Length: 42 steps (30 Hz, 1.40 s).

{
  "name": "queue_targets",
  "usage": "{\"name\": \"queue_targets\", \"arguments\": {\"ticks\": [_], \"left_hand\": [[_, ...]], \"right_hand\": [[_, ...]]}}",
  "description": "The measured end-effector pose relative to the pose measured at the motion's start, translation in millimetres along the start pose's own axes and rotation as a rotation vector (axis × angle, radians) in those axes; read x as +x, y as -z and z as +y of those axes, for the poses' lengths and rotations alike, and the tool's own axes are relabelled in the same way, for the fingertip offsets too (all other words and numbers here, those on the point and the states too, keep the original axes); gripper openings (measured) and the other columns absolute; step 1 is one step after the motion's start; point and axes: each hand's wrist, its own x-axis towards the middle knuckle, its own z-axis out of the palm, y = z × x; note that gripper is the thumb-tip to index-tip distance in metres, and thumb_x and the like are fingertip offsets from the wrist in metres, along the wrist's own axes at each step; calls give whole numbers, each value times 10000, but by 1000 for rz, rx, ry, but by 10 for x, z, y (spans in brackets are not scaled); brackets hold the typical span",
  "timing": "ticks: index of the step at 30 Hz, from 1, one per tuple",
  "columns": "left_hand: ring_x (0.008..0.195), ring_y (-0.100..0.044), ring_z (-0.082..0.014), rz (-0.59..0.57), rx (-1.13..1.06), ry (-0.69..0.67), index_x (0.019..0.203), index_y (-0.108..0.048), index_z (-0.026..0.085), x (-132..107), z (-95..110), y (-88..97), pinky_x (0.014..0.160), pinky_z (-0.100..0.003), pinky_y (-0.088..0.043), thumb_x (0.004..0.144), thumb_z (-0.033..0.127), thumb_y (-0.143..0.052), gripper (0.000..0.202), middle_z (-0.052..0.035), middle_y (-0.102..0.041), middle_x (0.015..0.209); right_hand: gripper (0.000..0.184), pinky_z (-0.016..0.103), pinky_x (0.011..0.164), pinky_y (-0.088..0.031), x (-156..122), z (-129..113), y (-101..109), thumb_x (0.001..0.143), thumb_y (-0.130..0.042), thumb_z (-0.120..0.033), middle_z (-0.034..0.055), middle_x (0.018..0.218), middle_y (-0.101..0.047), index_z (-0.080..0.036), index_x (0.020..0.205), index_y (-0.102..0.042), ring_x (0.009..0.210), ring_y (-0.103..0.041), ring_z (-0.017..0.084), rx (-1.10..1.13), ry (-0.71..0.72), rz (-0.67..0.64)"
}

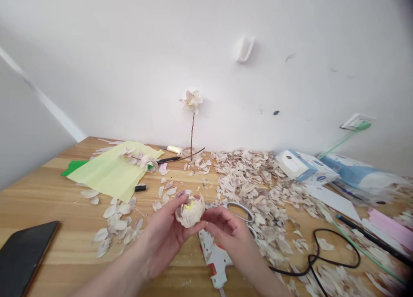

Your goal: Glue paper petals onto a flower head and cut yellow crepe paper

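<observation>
Flower point(191, 214), cupped, thin-petalled, yellow-centred

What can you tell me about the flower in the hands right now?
The flower is a cup-shaped bloom of pale cream petals, thin and papery-looking, with a purplish tint at the far edge and a yellow centre. It is held above the table, opening roughly upward. The left hand grips it; the right hand is at its right edge, contact unclear. Its underside is hidden.
</observation>
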Motion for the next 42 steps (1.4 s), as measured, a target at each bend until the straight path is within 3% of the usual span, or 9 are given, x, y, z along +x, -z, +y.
{"name": "queue_targets", "arguments": {"ticks": [6,13,19,24,29,33,40,42], "left_hand": [[632,-650,-105,-3,-45,10,921,-579,139,-17,-21,0,464,-153,-548,835,169,-527,105,-57,-651,863],[670,-626,-121,72,90,-102,963,-587,160,-48,-67,-45,449,-198,-536,830,184,-525,149,-57,-634,959],[682,-593,-132,-2,238,-245,894,-589,180,-78,-135,-32,529,-201,-478,796,270,-578,133,-31,-628,843],[672,-518,-105,-83,362,-409,794,-553,189,-94,-157,-23,597,-193,-430,733,344,-646,190,20,-540,737],[694,-507,-112,-109,526,-456,847,-526,214,-154,-80,4,576,-202,-417,775,415,-574,219,21,-526,774],[866,-517,-144,-90,651,-580,876,-538,231,-151,34,53,712,-246,-450,795,406,-549,193,8,-550,888],[830,-575,-146,-182,892,-702,847,-597,195,-125,51,50,783,-273,-444,815,337,-537,157,-12,-627,836],[840,-587,-150,-260,1022,-785,870,-608,196,-157,67,66,788,-277,-450,826,273,-524,122,-20,-646,857]], "right_hand": [[125,313,770,-487,-55,-2,-40,751,-646,-281,28,874,-680,-224,860,-667,826,-624,195,-115,52,-10],[86,299,717,-479,-98,-49,-26,755,-639,-276,30,816,-683,-223,809,-680,793,-617,195,-196,60,-7],[131,298,701,-481,-54,-8,-26,708,-702,-341,18,751,-686,-242,794,-707,735,-625,189,16,14,-69],[147,244,634,-464,0,79,3,664,-736,-381,-3,667,-664,-245,714,-714,649,-594,151,112,40,-81],[75,231,597,-438,13,87,160,758,-658,-303,2,680,-642,-260,760,-720,643,-562,145,-135,257,-32],[141,246,639,-442,3,-21,262,834,-573,-255,-1,729,-675,-299,836,-707,684,-570,154,-302,483,-67],[137,280,624,-474,26,-21,281,843,-568,-281,18,690,-669,-241,791,-688,648,-595,162,-321,575,-151],[142,286,648,-494,27,-39,285,858,-549,-242,34,728,-696,-227,832,-687,684,-622,168,-368,646,-192]]}}
